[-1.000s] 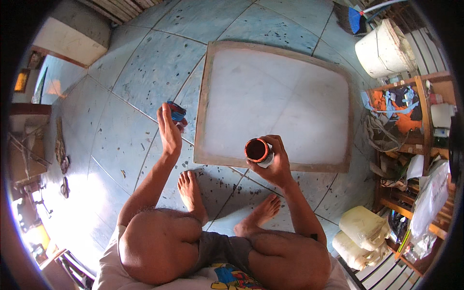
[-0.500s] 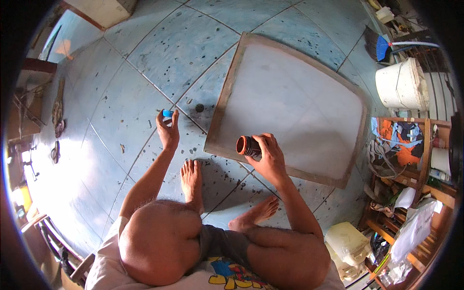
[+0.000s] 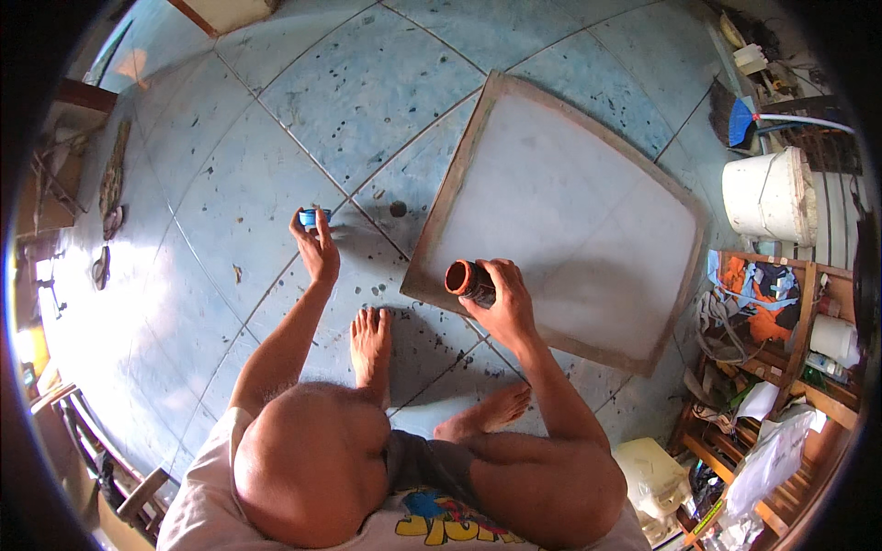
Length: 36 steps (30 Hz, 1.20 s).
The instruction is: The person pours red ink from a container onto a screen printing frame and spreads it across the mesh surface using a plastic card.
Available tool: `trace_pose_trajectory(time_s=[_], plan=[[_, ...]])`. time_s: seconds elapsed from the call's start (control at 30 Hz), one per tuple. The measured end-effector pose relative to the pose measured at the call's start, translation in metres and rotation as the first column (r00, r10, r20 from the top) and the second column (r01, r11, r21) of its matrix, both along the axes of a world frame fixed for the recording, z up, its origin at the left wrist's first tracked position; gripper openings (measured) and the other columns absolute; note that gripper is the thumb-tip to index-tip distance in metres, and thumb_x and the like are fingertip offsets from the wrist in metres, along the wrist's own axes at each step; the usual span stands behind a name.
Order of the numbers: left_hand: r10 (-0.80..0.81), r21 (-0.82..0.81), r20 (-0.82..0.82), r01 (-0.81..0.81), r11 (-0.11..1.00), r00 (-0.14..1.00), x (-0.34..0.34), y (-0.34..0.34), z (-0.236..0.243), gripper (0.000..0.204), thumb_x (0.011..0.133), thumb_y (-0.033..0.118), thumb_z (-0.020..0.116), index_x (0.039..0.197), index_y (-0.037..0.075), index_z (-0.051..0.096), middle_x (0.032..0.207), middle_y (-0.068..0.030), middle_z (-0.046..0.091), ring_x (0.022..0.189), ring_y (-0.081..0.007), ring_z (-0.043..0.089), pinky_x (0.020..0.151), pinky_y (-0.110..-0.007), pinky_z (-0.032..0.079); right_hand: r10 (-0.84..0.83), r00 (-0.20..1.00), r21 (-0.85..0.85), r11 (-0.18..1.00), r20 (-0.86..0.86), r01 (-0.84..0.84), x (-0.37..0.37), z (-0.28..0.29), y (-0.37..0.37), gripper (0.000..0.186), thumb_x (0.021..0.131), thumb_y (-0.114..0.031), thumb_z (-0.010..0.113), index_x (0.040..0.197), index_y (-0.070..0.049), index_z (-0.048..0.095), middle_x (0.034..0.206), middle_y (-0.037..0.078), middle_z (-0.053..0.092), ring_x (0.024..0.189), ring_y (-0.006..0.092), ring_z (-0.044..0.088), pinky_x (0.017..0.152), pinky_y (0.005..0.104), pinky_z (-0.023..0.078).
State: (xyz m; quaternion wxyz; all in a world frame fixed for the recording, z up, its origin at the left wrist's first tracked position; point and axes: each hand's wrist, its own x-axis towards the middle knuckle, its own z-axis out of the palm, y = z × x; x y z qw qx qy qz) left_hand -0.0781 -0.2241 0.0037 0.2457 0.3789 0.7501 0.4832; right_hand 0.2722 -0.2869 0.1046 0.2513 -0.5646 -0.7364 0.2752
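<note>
My left hand pinches a blue round lid between thumb and fingers, low over the tiled floor. In my right hand is a dark open jar with a reddish-orange rim and inner wall. The jar is tilted, its mouth facing left toward the lid, and its contents cannot be made out. Below that hand lies a framed screen, a pale translucent sheet in a brown frame, flat on the floor. The jar is held at the frame's near left corner.
Dark spots speckle the blue tiles. Along the right stand a white bucket, a blue broom, a wooden shelf with cloths, and a yellowish plastic container. My bare feet are between my hands and knees.
The view has shifted slightly, so the screen and floor sit a little lower and farther right. The lid shows more of its side now. Both hands keep their hold.
</note>
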Motion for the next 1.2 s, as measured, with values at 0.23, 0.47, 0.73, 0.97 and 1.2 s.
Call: trace_pose_trajectory(time_s=[0.23, 0.47, 0.73, 0.97, 1.2], plan=[[-0.127, -0.035, -0.107, 0.124, 0.992, 0.986, 0.045, 0.045, 0.012, 0.073, 0.095, 0.036, 0.078, 0.148, 0.003, 0.04, 0.119, -0.0163, 0.064, 0.097, -0.0224, 0.068, 0.078, -0.037, 0.054, -0.238, 0.962, -0.113, 0.968, -0.131, 0.224, 0.053, 0.024, 0.052, 0.064, 0.078, -0.022, 0.089, 0.13, -0.004, 0.056, 0.125, 0.019, 0.062, 0.119, 0.0369, 0.062, 0.098, 0.0467, 0.052], [-0.22, -0.061, -0.317, 0.211, 0.976, 0.923, 0.11, 0.112, 0.001, 0.078, 0.092, 0.04, 0.077, 0.15, 0.005, 0.039, 0.134, -0.0165, 0.051, 0.112, -0.0338, 0.063, 0.089, -0.047, 0.054, -0.209, 0.975, 0.021, 0.978, 0.079, 0.208, 0.105, 0.046, 0.171, 0.063, 0.081, -0.02, 0.086, 0.133, -0.009, 0.053, 0.127, 0.013, 0.063, 0.12, 0.0344, 0.062, 0.099, 0.0454, 0.052], [-0.312, -0.061, -0.452, 0.32, 0.945, 0.835, 0.109, 0.112, -0.014, 0.081, 0.093, 0.043, 0.074, 0.153, 0.004, 0.033, 0.133, -0.0206, 0.054, 0.12, -0.0409, 0.059, 0.093, -0.049, 0.053, -0.168, 0.943, 0.073, 0.985, 0.287, 0.153, 0.097, 0.029, 0.29, 0.061, 0.08, -0.019, 0.084, 0.133, -0.011, 0.055, 0.129, 0.013, 0.062, 0.122, 0.0362, 0.061, 0.1, 0.0484, 0.051], [-0.316, -0.089, -0.479, 0.313, 0.946, 0.819, 0.106, 0.115, -0.014, 0.081, 0.091, 0.043, 0.075, 0.152, 0.004, 0.036, 0.133, -0.0202, 0.056, 0.12, -0.04, 0.059, 0.091, -0.049, 0.053, -0.101, 0.947, 0.032, 0.995, 0.304, 0.096, 0.084, -0.002, 0.34, 0.066, 0.079, -0.015, 0.086, 0.137, -0.009, 0.055, 0.133, 0.015, 0.063, 0.125, 0.0373, 0.06, 0.105, 0.0468, 0.049], [-0.31, -0.075, -0.49, 0.315, 0.946, 0.815, 0.108, 0.117, -0.011, 0.082, 0.091, 0.044, 0.076, 0.151, 0.005, 0.037, 0.133, -0.0197, 0.056, 0.12, -0.0409, 0.059, 0.088, -0.049, 0.054, -0.077, 0.914, 0.041, 0.997, 0.398, 0.067, 0.077, -0.007, 0.354, 0.063, 0.081, -0.018, 0.085, 0.137, -0.013, 0.055, 0.131, 0.012, 0.062, 0.125, 0.0352, 0.058, 0.103, 0.0479, 0.05]])
